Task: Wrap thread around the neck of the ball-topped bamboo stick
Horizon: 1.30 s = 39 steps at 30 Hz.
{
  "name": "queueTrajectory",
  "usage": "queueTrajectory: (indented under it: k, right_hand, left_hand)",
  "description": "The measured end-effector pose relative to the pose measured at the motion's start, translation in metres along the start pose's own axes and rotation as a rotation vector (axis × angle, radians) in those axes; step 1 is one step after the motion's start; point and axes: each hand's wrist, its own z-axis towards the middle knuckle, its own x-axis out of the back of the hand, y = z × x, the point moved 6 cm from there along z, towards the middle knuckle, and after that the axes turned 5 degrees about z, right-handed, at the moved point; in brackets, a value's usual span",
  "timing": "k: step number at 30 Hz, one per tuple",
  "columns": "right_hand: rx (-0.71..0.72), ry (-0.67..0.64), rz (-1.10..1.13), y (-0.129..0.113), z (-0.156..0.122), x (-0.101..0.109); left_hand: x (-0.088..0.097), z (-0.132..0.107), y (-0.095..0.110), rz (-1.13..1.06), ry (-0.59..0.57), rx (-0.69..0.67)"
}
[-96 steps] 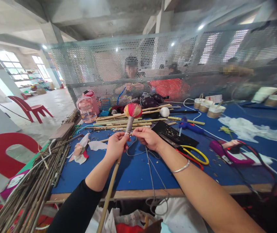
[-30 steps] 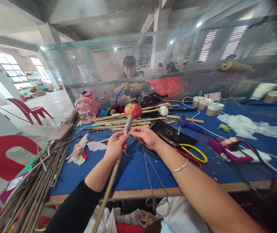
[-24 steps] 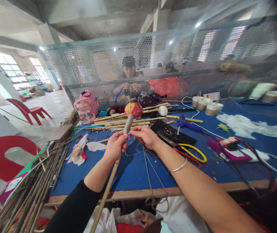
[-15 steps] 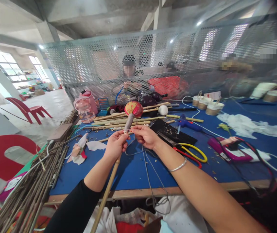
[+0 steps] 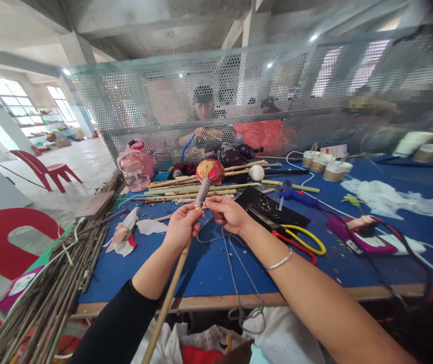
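My left hand (image 5: pixel 180 225) is closed around a long bamboo stick (image 5: pixel 166 308), which slants up and away from me. Grey cord wrapping (image 5: pixel 202 192) covers the stick just above that hand, and a red and yellow rounded head (image 5: pixel 209 173) sits at the far end. With finger and thumb pinched together, my right hand (image 5: pixel 226 212) holds the cord against the lower end of the wrapping. Loose grey cord (image 5: pixel 235 268) trails from there across the blue table and over its front edge. The fingertips partly hide the pinched bit.
Scissors (image 5: pixel 303 240) with red and yellow handles lie on a black sheet right of my hands. Behind are bamboo sticks (image 5: pixel 186 192), a white ball (image 5: pixel 256 173) and a blue glue gun (image 5: pixel 298 194). Thin branches (image 5: pixel 57 283) line the left edge. A person (image 5: pixel 203 116) sits beyond the mesh screen.
The view has shifted very slightly. Both hands keep almost the same place at the wrapping, with the right fingertips still pinched close to the stick.
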Motion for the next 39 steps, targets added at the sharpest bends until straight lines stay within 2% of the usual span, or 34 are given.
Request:
queueTrajectory:
  k: [5,10,21,25,28,31,36,39]
  right_hand:
    - [-0.053,-0.054,0.082,0.002,-0.001,-0.001]
    - [-0.078,-0.035,0.039,0.008,0.002,0.004]
    - [-0.040,-0.023,-0.063,0.008,0.005,0.004]
    - [-0.005,-0.064,-0.043,0.004,0.005,0.001]
    - [0.029,-0.121,-0.034,-0.001,0.003,-0.002]
    - [0.042,-0.128,-0.054,-0.003,0.001,0.000]
    - [0.028,-0.166,-0.045,-0.002,0.001,0.002]
    - [0.020,-0.153,-0.127,0.000,0.002,0.004]
  left_hand:
    - [0.001,0.001,-0.002,0.081,0.011,-0.021]
    - [0.002,0.002,0.000,0.007,0.015,0.023]
    - [-0.001,-0.002,0.003,-0.114,0.017,0.055]
    - [-0.006,-0.005,0.005,-0.233,-0.045,0.095]
    - [-0.012,-0.007,0.001,-0.298,-0.135,0.185]
    - [-0.014,-0.008,-0.005,-0.320,-0.152,0.266]
    - [-0.014,-0.009,-0.010,-0.253,-0.187,0.306]
    - [-0.016,-0.011,-0.014,-0.075,-0.214,0.306]
